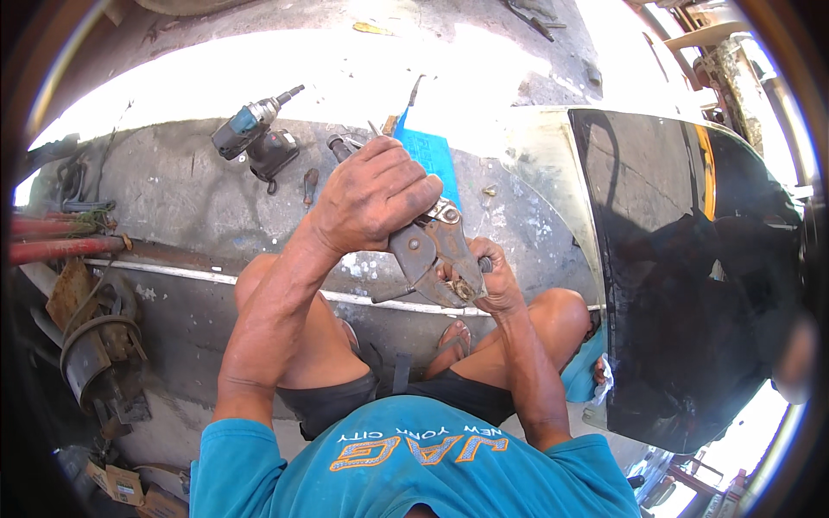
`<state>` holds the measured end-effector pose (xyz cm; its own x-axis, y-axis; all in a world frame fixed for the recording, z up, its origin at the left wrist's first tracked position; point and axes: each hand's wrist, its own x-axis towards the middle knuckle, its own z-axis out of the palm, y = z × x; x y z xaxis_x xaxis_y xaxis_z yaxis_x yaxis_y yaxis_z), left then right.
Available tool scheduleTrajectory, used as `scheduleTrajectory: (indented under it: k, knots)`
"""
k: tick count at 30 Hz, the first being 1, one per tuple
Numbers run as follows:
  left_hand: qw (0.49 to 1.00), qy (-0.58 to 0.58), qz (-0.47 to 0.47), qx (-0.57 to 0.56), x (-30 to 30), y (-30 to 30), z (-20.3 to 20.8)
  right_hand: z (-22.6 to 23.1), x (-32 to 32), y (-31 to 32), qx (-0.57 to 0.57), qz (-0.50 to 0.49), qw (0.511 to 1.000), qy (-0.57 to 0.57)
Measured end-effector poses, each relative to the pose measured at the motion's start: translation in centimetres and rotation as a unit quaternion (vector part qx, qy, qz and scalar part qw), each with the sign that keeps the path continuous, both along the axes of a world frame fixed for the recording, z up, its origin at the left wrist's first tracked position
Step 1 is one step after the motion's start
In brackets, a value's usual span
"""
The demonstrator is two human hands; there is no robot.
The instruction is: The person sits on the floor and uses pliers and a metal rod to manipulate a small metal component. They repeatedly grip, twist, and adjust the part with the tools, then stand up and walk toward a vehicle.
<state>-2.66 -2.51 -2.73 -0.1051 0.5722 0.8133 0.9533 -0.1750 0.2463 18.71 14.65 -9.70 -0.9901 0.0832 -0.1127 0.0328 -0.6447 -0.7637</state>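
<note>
My left hand (376,194) is closed round the handles of what look like locking pliers (338,148); their dark end sticks out past the knuckles, and the palm hides most of the rest. Below it is a grimy, riveted metal part (418,250) with flat plates, a bolt and a thin rod pointing left. My right hand (496,276) grips this part at its lower right, fingers curled round its edge. Both hands are held above the ground, in front of my knees. Where the tool meets the part is partly covered by my left hand.
A cordless impact driver (256,136) stands on the concrete ahead to the left, near a small dark-handled tool (310,186). Behind my hands lies a blue sheet (432,155). A large dark panel (691,259) fills the right. Red bars (65,249) and rusty parts (99,354) lie left.
</note>
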Motion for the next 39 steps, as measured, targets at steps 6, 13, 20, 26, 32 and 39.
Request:
scheduleTrajectory:
  k: [6, 13, 20, 26, 32, 39]
  knots:
    - [1.000, 0.002, 0.022, -0.012, -0.1, -0.2, 0.0, -0.9, 0.1, -0.3, 0.068, -0.061, 0.996, 0.016]
    - [0.995, -0.022, 0.096, -0.026, 0.2, 0.0, -0.5, 0.2, -1.0, -0.3, 0.206, -0.220, 0.953, 0.043]
    - [0.988, -0.001, 0.147, -0.041, 1.9, 0.9, -0.6, -1.3, -1.3, -0.3, 0.197, -0.241, 0.950, -0.009]
    - [0.986, -0.005, 0.161, -0.046, 2.7, 1.3, -0.7, -0.2, -1.7, -0.2, 0.187, -0.289, 0.939, 0.001]
    - [0.989, 0.006, 0.143, -0.043, 2.2, 1.0, -0.5, -0.5, -1.5, 1.2, 0.020, -0.104, 0.994, -0.001]
    - [0.990, 0.009, 0.135, -0.033, 2.2, 0.8, -0.6, 0.4, -1.8, 1.6, 0.011, -0.046, 0.998, -0.049]
